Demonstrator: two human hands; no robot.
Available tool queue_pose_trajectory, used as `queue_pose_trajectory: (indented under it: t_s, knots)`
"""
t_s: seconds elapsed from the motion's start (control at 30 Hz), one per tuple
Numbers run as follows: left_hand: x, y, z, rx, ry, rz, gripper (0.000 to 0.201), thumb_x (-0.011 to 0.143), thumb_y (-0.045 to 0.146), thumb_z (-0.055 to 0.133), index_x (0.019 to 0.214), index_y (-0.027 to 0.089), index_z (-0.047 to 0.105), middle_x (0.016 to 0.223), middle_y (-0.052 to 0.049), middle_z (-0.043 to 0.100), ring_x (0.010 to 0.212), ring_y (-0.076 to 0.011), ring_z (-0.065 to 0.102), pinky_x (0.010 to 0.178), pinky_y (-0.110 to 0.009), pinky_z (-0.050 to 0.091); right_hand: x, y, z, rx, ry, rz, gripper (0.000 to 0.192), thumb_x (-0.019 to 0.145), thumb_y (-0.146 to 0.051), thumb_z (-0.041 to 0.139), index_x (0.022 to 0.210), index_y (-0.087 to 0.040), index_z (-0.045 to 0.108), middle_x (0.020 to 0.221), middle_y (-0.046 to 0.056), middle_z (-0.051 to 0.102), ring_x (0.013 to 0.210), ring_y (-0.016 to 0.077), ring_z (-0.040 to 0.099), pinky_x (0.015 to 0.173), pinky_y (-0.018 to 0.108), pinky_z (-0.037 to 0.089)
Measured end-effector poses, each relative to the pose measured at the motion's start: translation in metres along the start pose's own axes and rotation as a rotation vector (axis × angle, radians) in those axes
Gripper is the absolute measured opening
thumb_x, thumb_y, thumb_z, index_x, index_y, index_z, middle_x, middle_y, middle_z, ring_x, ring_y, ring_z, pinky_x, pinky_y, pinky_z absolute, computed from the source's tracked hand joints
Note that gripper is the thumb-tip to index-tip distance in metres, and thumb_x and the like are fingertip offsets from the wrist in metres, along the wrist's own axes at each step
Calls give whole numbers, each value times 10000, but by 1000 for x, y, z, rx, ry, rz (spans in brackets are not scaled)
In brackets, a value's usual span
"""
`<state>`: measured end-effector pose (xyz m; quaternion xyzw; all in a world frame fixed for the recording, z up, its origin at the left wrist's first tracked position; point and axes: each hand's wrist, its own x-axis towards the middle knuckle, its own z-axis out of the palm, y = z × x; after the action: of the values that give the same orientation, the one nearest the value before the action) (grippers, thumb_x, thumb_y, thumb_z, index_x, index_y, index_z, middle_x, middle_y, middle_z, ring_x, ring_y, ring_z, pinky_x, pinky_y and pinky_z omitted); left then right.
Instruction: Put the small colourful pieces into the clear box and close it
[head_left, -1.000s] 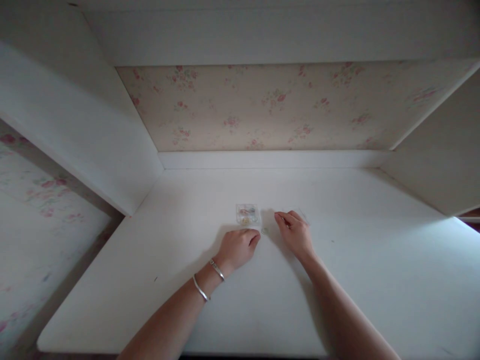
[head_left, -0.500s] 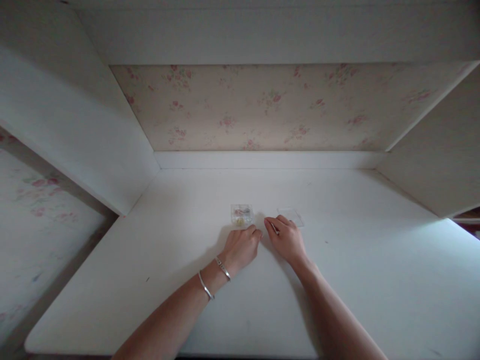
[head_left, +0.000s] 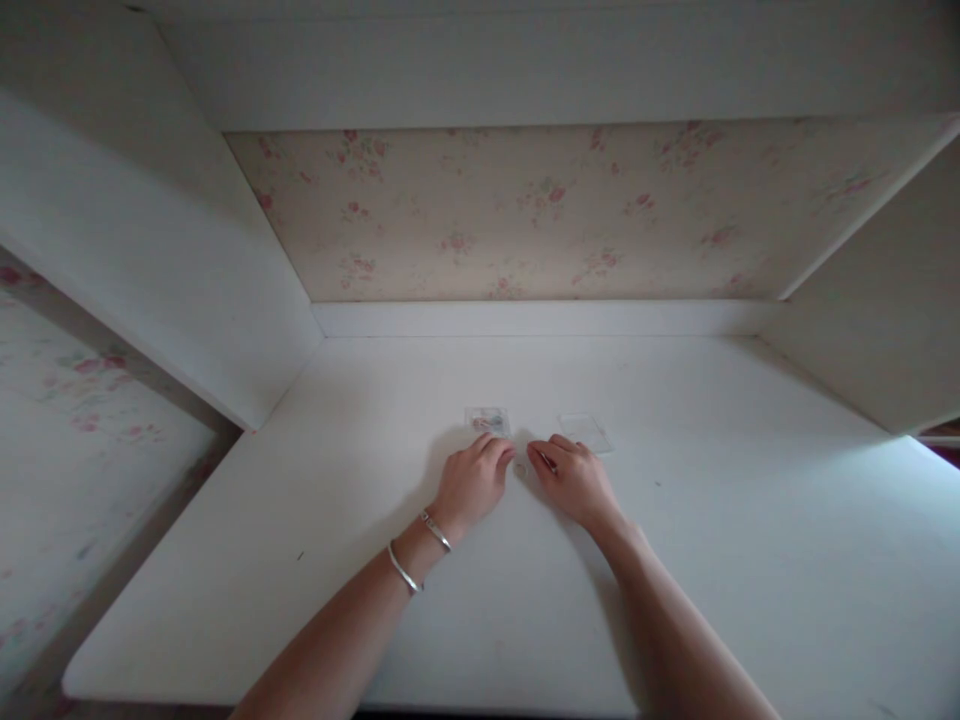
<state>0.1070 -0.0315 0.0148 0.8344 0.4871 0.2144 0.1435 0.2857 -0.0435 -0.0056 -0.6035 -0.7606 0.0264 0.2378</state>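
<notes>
The clear box (head_left: 487, 415) lay on the table (head_left: 750, 560), the left hand (head_left: 474, 480) at its near edge, the right hand (head_left: 576, 482) and clear panel (head_left: 589, 432) to its right; both hands' fingers looked narrow, whether holding anything I couldn't tell.

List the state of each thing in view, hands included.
Left hand: fingers bunched; can't tell if it holds anything
Right hand: fingertips drawn together; can't tell if it holds anything
Clear box: small items inside, partly hidden by the left hand
Flat clear piece: lying flat, beyond the right hand
Small loop: on the desk, between the hands
Bangles: two, worn on the left wrist
</notes>
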Motion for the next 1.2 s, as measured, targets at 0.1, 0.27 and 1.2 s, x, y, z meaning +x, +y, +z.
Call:
queue_pose_trajectory:
  t_s: [0.1,0.27,1.2]
  knots:
    - [6,-8,-2,-24,70,-22,245,956,289,375,1004,215,604,992,-46,648,923,-158,604,795,-247,462,-1,-1,-4,29,-71,-34,284,902,-283,433,825,-226,700,725,14,614,645,108,551,659,223,348]
    - [13,-16,0,-14,85,-30,242,953,290,387,986,220,617,1015,-38,658,939,-151,609,809,-248,461,-3,-5,-13,90,-176,-109,221,866,-234,482,810,-234,695,740,0,609,658,106,551,659,224,355]
    - [2,-40,-1,-74,89,-159,308,904,296,446,1168,222,588,942,-40,675,817,-164,609,716,-256,457,1,-22,2,48,83,-48,253,968,-247,346,939,-174,587,886,60,606,800,158,548,763,286,320]
